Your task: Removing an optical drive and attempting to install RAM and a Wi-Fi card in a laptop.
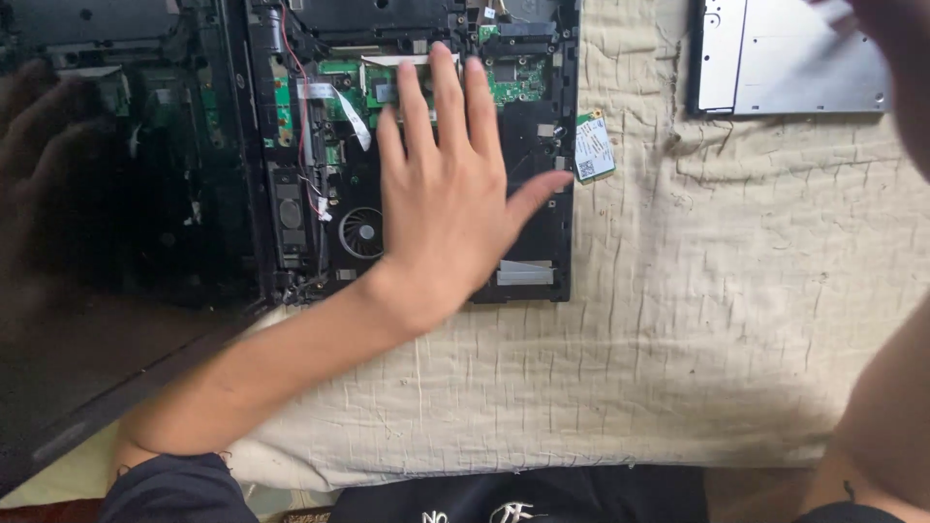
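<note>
Left hand (446, 203) pressed flat on opened laptop (417, 145).
Fingers spread, gripping nothing, steadying the chassis; blurred right hand (896, 68) above the optical drive (794, 63), grip unclear.

I have one view only, from a camera on the person's head, looking almost straight down from close range. The opened laptop base (417, 145) fills the upper left of the frame and is my landmark. Right of it, cream quilted cloth (697, 320) runs to the frame's edge. Below the laptop base, nearest the camera, the person's dark clothing closes the bottom edge. The top edge cuts off the laptop's far side.
</note>
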